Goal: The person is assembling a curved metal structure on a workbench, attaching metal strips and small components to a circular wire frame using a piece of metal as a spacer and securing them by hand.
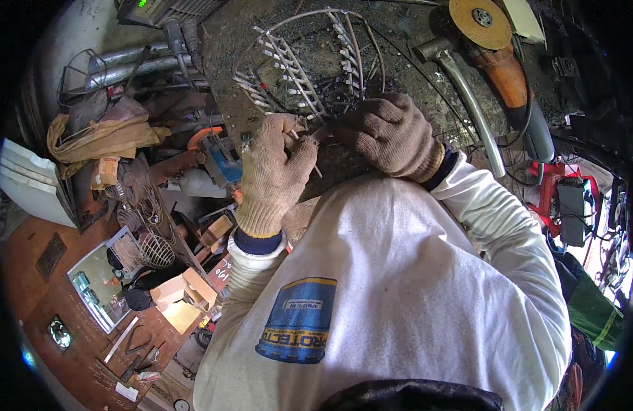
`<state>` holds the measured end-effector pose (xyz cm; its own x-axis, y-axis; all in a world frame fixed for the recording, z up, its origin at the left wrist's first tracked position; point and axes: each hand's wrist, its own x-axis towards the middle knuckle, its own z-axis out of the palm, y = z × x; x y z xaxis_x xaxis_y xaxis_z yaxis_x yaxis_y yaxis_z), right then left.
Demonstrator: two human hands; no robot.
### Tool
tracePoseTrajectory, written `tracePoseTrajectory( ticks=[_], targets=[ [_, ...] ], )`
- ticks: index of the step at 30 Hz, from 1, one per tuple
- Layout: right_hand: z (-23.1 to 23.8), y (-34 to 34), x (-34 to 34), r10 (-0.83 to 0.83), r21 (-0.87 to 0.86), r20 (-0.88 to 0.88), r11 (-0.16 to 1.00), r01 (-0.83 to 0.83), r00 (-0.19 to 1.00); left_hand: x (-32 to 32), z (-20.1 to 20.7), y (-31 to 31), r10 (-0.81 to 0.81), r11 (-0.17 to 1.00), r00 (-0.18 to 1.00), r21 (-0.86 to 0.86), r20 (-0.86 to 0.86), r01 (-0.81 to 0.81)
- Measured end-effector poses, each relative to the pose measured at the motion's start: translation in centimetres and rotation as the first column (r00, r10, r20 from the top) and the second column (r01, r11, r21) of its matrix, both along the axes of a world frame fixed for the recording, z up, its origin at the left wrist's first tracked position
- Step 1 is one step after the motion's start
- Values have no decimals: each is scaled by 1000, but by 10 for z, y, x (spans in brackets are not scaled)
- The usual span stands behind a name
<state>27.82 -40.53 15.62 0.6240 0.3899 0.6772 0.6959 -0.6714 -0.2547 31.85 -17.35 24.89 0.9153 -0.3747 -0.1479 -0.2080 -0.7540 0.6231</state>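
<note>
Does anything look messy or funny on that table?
Yes. Dark grit is scattered over the workbench, which looks messy. The orange grinder looks odd too: its tan disc lies face up, with no guard showing over it.

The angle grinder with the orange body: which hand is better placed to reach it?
Probably the right hand: it is nearer to the angle grinder, which lies on that side. The left hand is farther away, with a thin rod at its fingers.
</note>
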Motion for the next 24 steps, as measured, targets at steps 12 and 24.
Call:
tracePoseTrajectory(
  ticks=[12, 24],
  targets=[
    [27, -35, -16, -203, 262, -30, 943, 204, 979, -8, 29, 23, 113, 935, 969, -306, -221, -179],
    [1, -44, -39, -228, 151, -401, 939, 310, 887, -5, 2, 46, -215, 966, 960, 103, -178, 235]
  ],
)
